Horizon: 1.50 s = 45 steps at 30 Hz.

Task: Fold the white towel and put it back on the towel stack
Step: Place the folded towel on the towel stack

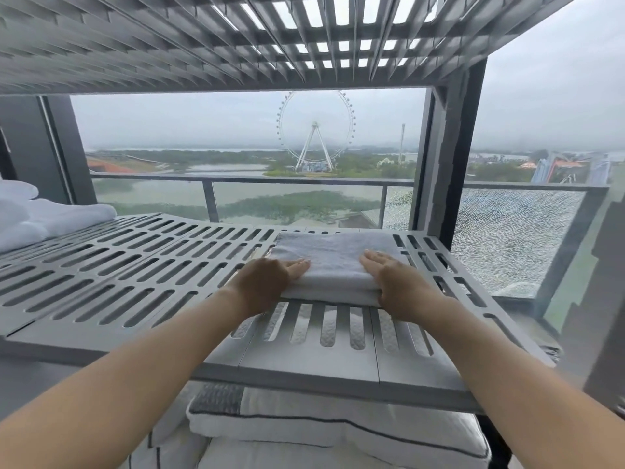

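Note:
The white towel (333,257) lies folded into a thick rectangle on the right part of a grey slotted shelf (135,265). My left hand (267,284) grips its near left corner, fingers on top and thumb hidden under the edge. At the near right corner my right hand (394,282) does the same, fingers flat on top. A stack of white towels (50,218) sits at the shelf's far left end, well apart from the folded towel.
Another slotted shelf (236,45) hangs close overhead. White pillows with grey trim (338,431) fill the level below. A grey post (453,157) stands at the right rear corner. Behind is a window with a balcony railing (304,181).

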Tool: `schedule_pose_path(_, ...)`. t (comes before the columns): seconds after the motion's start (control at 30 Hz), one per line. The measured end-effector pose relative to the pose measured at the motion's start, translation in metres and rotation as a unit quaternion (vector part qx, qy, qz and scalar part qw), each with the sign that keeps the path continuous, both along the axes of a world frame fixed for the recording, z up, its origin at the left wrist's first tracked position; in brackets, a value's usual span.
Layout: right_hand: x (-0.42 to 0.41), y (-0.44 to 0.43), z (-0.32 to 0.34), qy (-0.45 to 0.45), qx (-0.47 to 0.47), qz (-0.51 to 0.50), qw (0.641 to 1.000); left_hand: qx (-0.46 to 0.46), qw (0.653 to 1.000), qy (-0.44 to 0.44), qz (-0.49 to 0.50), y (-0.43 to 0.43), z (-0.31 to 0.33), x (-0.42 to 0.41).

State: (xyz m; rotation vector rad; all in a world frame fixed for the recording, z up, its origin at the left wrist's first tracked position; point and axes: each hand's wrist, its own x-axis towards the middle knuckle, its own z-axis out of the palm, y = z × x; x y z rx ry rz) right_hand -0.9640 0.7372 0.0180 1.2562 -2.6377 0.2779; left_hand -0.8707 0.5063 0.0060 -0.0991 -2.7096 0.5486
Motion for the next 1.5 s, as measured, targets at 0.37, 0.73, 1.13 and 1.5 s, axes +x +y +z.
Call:
schedule_pose_path(0.37, 0.025, -0.021, 0.010, 0.081, 0.070, -0.008, 0.994, -0.045, 0.994, -0.095, -0.028, 0.036, 0.019, -0.013)
schedule_pose_path(0.73, 0.046, -0.047, 0.002, 0.159, -0.008, -0.067, 0.985, 0.101, 0.992, 0.062, -0.051, 0.035, 0.010, 0.024)
schedule_pose_path(1.13, 0.062, -0.015, -0.001, 0.209, -0.032, -0.082, 0.974, -0.019, 0.993, 0.095, -0.063, 0.041, 0.020, 0.039)
schedule_pose_path(1.5, 0.170, -0.072, 0.008, 0.231, -0.127, -0.008, 0.965, -0.040, 0.974, 0.210, -0.070, -0.015, 0.040, 0.177)
